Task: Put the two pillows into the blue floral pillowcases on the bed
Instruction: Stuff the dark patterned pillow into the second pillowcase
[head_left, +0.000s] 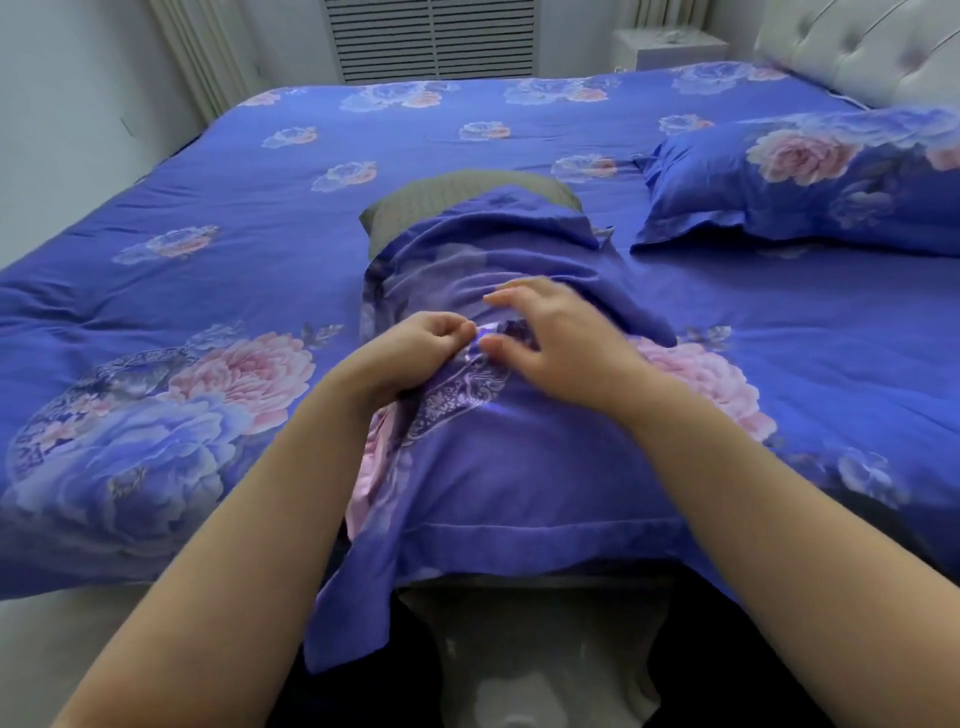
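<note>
A blue floral pillowcase (498, 467) lies along the middle of the bed (156, 312), its near hem hanging over the near edge of the mattress. Inside it is a grey pillow (415, 205), only partly covered: the far end of the pillow sticks out of the open far end of the case, and the cloth is bunched in folds just below this grey part.

The left hand (410, 358) rests on the middle of the pillowcase with its fingers curled, and it pinches a fold of the fabric between the thumb and the fingertips. The right hand (561, 348) is just beside it, on the right. Its fingers are spread and slightly bent above the cloth; the hand is blurred, and it does not grip anything that I can see. The thumb comes very near to the fold which the left hand holds.

On the far right of the bed lies a second pillow (810, 182), already inside its own blue floral case, near the white padded headboard (872, 47). Behind the bed stand a white bedside cabinet (670, 49) and a slatted radiator cover (431, 39) at the far wall.
</note>
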